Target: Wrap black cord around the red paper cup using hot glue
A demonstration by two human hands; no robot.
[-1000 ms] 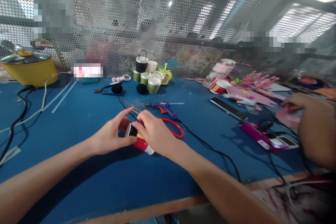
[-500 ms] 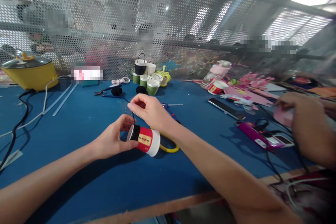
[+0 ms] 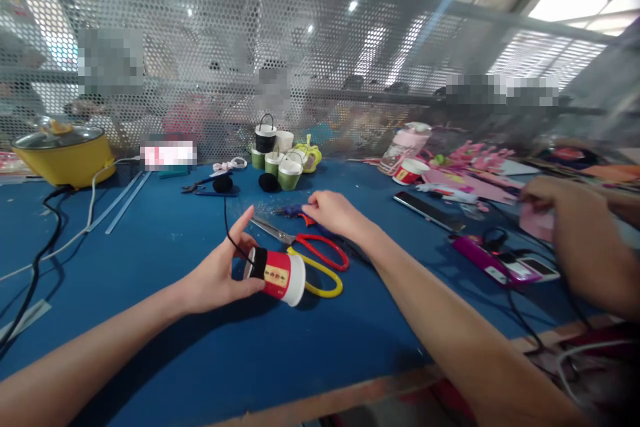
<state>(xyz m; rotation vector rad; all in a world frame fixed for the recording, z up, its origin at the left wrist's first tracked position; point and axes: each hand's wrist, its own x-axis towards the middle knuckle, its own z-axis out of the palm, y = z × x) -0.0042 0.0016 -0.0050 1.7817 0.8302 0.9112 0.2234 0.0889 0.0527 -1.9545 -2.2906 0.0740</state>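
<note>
My left hand (image 3: 220, 277) holds a red and white paper cup (image 3: 277, 275) tipped on its side, thumb in front and fingers behind. Black cord (image 3: 257, 263) is wound round one end of the cup, and its loose strand (image 3: 227, 223) runs up and back toward a black ball of cord (image 3: 223, 183). My right hand (image 3: 333, 212) is closed round the handle of a blue glue gun (image 3: 294, 211) with an orange trigger, lying on the table. Between the hands lie scissors (image 3: 285, 237) with red and yellow handles, partly behind the cup.
Small green and black cups (image 3: 289, 175) stand at the back by a perforated metal screen (image 3: 300, 100). A yellow electric pot (image 3: 70, 157) is back left. To the right are a phone (image 3: 427, 211), a purple power strip (image 3: 493, 260), and another person's hand (image 3: 555, 197) with pink material.
My right hand has let go of the black strand and moved right and away, onto the glue gun. The scissors show more fully. My left hand still holds the cup.
</note>
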